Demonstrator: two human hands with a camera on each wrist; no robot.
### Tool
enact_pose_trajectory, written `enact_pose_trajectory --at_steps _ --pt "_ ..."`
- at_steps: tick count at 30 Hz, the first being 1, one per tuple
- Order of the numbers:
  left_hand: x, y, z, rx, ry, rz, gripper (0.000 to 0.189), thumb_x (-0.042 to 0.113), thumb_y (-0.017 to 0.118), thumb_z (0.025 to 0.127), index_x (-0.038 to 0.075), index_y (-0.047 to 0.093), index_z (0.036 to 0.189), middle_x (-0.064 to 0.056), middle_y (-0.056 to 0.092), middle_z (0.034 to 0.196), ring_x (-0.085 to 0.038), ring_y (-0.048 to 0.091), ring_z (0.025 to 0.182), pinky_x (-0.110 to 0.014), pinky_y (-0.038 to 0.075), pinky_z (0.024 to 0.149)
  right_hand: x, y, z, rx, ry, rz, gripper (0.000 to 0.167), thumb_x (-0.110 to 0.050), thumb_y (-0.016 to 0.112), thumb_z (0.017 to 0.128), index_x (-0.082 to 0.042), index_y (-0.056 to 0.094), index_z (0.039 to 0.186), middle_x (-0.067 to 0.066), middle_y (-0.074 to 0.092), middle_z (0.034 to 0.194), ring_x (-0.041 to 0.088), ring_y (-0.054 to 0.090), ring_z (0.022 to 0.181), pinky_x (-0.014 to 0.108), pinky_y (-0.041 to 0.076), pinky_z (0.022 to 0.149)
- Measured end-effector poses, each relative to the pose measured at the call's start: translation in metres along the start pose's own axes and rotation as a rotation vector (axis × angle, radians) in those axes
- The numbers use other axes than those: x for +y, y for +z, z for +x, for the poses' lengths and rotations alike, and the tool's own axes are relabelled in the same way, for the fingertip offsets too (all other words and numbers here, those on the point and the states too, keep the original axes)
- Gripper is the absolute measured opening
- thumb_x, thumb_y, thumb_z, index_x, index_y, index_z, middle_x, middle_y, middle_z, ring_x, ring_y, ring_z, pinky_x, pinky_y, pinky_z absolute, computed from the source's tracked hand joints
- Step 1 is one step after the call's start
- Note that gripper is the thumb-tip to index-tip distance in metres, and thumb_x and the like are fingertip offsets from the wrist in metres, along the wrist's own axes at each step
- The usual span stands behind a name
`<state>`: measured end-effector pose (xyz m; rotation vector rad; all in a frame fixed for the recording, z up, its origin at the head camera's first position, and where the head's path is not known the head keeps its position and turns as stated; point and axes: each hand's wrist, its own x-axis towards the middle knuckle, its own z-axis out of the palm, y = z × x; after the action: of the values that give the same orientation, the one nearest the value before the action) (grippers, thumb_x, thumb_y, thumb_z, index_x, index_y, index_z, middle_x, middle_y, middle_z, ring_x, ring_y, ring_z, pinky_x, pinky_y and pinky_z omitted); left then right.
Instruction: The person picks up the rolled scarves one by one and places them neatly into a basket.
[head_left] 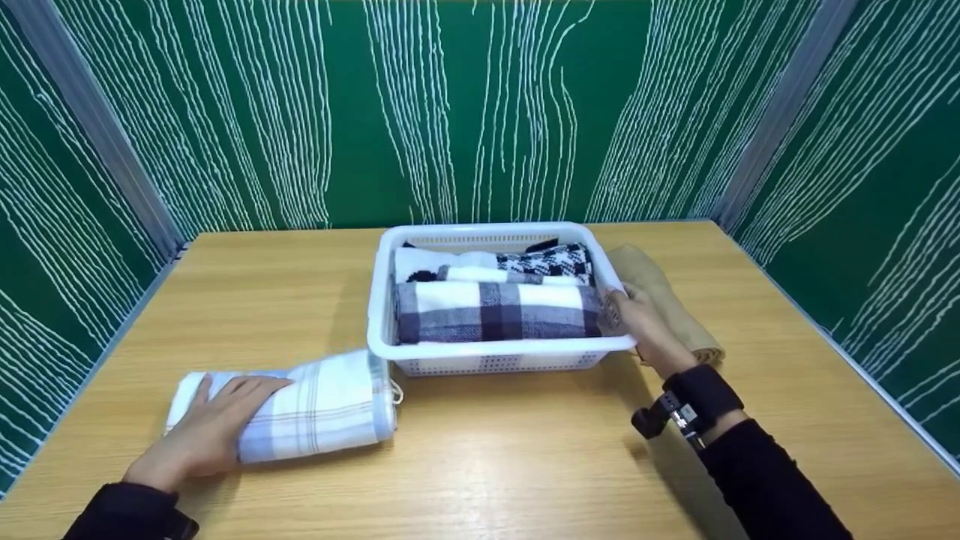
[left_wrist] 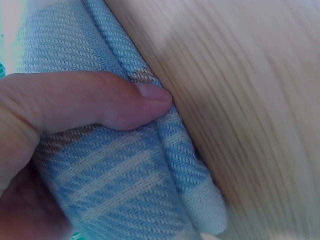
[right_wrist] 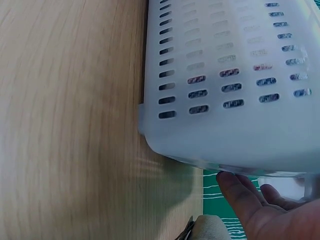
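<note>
A white cloth roll with pale blue plaid bands point(head_left: 330, 405) lies at the front left of the table. My left hand point(head_left: 217, 424) grips its left end; the thumb point(left_wrist: 100, 100) presses across the blue weave in the left wrist view, the other fingers largely hidden behind the roll. A white plastic basket point(head_left: 510, 349) stands mid-table, and my right hand point(head_left: 645, 319) holds its right rim. Inside are a grey-and-white checked cloth roll point(head_left: 502, 311) in front and black-and-white patterned cloths point(head_left: 544, 262) behind. In the right wrist view, the fingers point(right_wrist: 240, 195) reach around the basket's slotted side point(right_wrist: 220, 135).
A tan rolled cloth point(head_left: 660, 300) lies just right of the basket, partly behind my right hand. The wooden table point(head_left: 480, 450) is bordered by green panels point(head_left: 360, 112) with white wavy lines at the back and both sides.
</note>
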<state>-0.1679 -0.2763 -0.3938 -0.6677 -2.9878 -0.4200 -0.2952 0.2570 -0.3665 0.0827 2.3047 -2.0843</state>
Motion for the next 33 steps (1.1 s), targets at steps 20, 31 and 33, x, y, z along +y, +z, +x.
enact_pose_trajectory --at_steps 20,31,33 --pt "0.012 0.002 -0.007 -0.06 -0.016 -0.022 0.096 -0.02 0.077 0.054 0.017 0.047 0.137 -0.009 0.051 0.133 -0.036 0.038 0.126 -0.073 0.002 0.101 0.0 0.001 -0.001 -0.015 -0.022 0.025 0.044 -0.012 0.031 0.101 0.016 0.028 0.136 0.008 0.05 0.084 0.011 0.055 0.068 0.025 0.052 0.063" --pt "0.018 0.002 -0.007 -0.068 -0.033 -0.038 0.092 -0.023 0.072 0.058 0.02 0.048 0.136 -0.009 0.051 0.134 -0.037 0.037 0.127 -0.073 0.0 0.101 0.0 0.001 -0.001 -0.007 -0.032 0.017 0.042 -0.012 0.03 0.102 0.016 0.03 0.133 0.007 0.05 0.083 0.01 0.055 0.068 0.024 0.052 0.063" --pt "0.02 0.002 -0.008 -0.066 -0.032 -0.04 0.091 -0.023 0.072 0.059 0.02 0.048 0.136 -0.008 0.051 0.134 -0.036 0.037 0.127 -0.072 0.001 0.101 0.0 0.001 -0.001 -0.004 -0.031 0.009 0.043 -0.012 0.03 0.102 0.016 0.029 0.134 0.007 0.05 0.085 0.01 0.055 0.069 0.024 0.052 0.063"
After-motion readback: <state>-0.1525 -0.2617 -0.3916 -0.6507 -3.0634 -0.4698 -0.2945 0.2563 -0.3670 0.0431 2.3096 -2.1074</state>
